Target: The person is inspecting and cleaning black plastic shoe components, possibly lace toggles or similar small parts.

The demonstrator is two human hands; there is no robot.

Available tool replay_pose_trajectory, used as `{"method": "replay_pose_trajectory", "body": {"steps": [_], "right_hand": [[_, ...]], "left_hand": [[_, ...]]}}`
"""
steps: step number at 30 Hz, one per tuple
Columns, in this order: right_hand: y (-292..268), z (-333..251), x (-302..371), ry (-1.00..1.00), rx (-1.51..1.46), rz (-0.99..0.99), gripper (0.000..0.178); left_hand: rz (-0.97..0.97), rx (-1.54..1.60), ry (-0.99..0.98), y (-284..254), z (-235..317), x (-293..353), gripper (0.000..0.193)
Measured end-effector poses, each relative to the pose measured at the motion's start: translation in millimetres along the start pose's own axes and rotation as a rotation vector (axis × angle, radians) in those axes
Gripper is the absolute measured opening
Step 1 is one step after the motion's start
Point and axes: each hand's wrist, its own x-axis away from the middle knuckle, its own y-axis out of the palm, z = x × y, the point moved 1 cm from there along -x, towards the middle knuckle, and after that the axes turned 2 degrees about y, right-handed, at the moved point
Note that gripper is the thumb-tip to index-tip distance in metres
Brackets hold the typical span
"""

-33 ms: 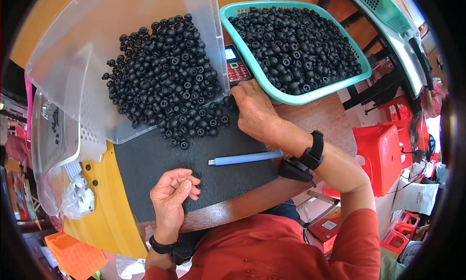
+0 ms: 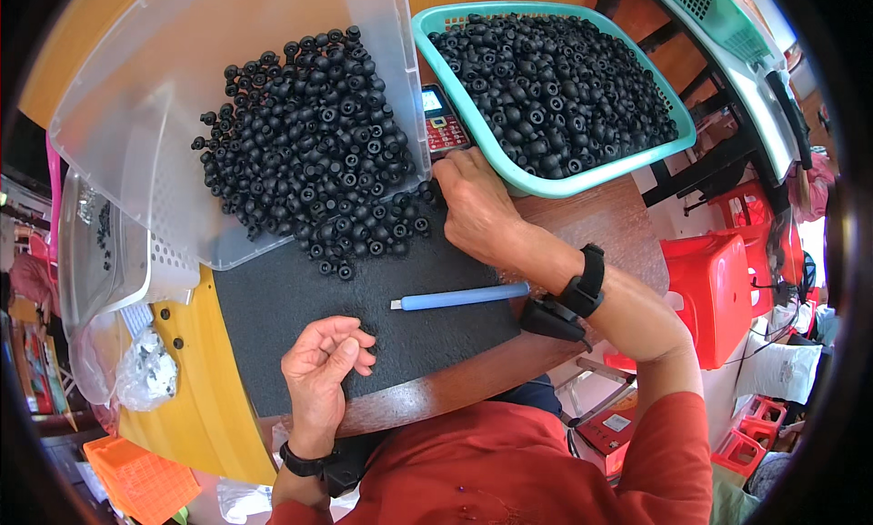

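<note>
Small black pieces (image 2: 318,170) lie heaped at 10 o'clock (directions from the centre of the view), filling a clear plastic tub (image 2: 118,116) tipped toward the person and spilling over its lip onto a dark mat (image 2: 436,341). More such pieces fill a turquoise basket (image 2: 564,186) at 1 o'clock. The right hand (image 2: 477,197), also at 1 o'clock, arches beside the spilled edge; its fingers bend downward, their tips hidden, so whether they pinch anything cannot be told. Just beyond them, at 12 o'clock, a red keypad phone (image 2: 447,134) lies between tub and basket. The left hand (image 2: 320,366), at 7 o'clock, is half-curled, thumb near the bent fingers; any grip cannot be told. A blue-handled tool (image 2: 464,296) lies at 5 o'clock.
</note>
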Motion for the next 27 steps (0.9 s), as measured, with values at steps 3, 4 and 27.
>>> {"method": "replay_pose_trajectory", "body": {"steps": [3,4,27], "right_hand": [[3.4,2.3,-7.7,0.002,-0.025,0.022,0.024],[1.9,4.0,-12.4,0.014,-0.032,0.045,0.025],[4.2,-38.5,14.8,-0.346,0.145,0.088,0.015]], "left_hand": [[-0.026,-0.001,-0.002,-1.8,-2.6,0.0,0.021],[-0.056,-0.002,0.01,-1.5,-3.2,-2.0,0.02],[-0.06,-0.01,0.036,-0.9,-5.5,-3.5,0.021]]}}
